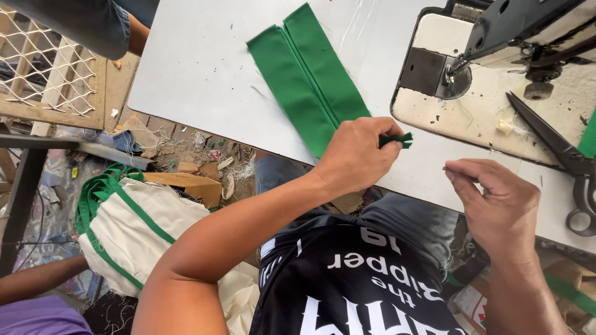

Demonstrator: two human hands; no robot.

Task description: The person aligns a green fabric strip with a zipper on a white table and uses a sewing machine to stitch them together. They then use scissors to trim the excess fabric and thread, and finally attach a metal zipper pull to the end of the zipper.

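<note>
A long folded green fabric strip lies diagonally on the white sewing table. My left hand grips its near end, with a small green tip sticking out between the fingers. My right hand hovers over the table edge to the right, thumb and forefinger pinched together, perhaps on a thin thread that is too fine to make out. The sewing machine stands at the upper right, its needle area beyond both hands.
Black scissors lie on the machine bed at the right. A pile of cream bags with green trim sits on the floor at the left. Another person's arm reaches in at lower left; someone else stands at the top left.
</note>
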